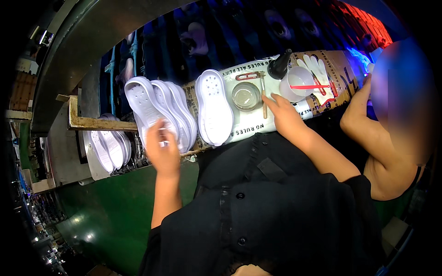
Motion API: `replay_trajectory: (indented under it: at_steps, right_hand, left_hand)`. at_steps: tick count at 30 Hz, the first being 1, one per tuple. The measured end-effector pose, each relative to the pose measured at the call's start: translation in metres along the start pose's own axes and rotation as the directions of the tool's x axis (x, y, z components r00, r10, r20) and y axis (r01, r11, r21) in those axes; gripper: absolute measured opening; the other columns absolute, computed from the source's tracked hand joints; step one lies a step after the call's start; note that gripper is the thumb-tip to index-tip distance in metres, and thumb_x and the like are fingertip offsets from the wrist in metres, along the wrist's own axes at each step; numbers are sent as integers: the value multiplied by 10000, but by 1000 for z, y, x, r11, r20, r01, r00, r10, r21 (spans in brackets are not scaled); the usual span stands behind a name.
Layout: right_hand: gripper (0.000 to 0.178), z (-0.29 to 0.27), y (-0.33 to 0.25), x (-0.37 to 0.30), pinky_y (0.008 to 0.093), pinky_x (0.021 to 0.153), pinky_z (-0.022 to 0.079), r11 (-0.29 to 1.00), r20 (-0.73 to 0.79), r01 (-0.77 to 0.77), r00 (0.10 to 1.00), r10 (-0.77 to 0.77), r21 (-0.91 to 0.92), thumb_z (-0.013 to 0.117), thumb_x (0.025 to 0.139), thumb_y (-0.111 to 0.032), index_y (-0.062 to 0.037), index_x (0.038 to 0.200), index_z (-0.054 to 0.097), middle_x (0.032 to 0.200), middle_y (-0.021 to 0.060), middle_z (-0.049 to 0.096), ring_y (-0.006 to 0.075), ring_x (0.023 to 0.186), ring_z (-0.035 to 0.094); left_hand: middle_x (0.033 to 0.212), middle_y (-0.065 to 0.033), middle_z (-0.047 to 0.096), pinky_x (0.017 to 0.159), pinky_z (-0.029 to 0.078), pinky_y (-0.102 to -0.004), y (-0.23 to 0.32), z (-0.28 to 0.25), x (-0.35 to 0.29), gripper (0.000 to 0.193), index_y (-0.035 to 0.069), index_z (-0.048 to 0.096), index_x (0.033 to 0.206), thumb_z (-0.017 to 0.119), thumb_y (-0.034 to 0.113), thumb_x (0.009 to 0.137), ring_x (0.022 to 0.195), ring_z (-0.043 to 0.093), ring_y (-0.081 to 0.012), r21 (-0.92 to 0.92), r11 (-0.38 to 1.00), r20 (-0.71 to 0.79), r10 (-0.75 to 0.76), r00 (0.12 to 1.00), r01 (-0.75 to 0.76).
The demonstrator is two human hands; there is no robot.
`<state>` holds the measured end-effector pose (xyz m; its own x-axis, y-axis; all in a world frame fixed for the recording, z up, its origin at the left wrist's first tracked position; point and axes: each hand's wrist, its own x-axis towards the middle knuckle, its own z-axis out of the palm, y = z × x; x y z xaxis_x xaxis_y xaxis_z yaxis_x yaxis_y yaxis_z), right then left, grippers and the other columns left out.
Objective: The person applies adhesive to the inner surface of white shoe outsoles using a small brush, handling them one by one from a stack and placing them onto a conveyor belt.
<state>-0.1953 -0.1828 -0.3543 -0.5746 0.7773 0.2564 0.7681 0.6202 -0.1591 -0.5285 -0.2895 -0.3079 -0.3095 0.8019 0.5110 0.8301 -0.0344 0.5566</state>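
My left hand (pixel 164 149) is raised at the front of a row of pale lavender-white shoe soles (pixel 145 102) leaning on one another. Its fingers are bent and smeared by motion, and whether they grip the nearest sole does not show. My right hand (pixel 286 116) lies over the bench with fingers apart, the fingertips beside a thin wooden-handled brush (pixel 264 106). Between my hands a separate pair of stacked soles (pixel 214 108) lies flat, dotted with small holes at the toe. A round glass jar (pixel 246 97) of clear liquid stands by the brush.
Behind the jar lies a red cutter (pixel 247 76). A black cone-shaped bottle (pixel 279 65), a white tub (pixel 297 84) with a red strip across it and white gloves (pixel 317 69) stand farther right. More soles (pixel 109 149) lie left, past a metal frame (pixel 103 123). A co-worker's arm (pixel 368 129) reaches in.
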Motion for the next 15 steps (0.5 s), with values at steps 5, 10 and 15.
replay_trajectory:
  at_steps: [5,10,15]
  right_hand:
    - [233,-44,24,-42,304,648,483,585,332,-585,807,489,562,678,836,-125,-33,1047,642,868,86,625,156,702,593]
    - [580,-60,79,-56,205,571,429,31,334,-527,582,742,849,647,913,-225,0,1379,384,832,17,582,68,699,516]
    - [442,-45,104,-13,231,647,441,136,166,-329,741,651,935,687,878,-221,1,1239,562,836,51,626,94,722,567]
  left_hand:
    - [1061,-259,627,792,513,-461,49,59,30,528,-32,465,1291,619,107,805,919,630,-417,254,967,493,-138,859,9]
    - [959,-268,661,815,510,-477,31,104,52,358,-60,527,1107,566,118,799,908,642,-431,480,876,591,-358,723,42]
    - [918,-270,667,784,511,-492,43,113,53,393,-62,518,1094,562,200,803,883,652,-423,595,803,561,-444,699,33]
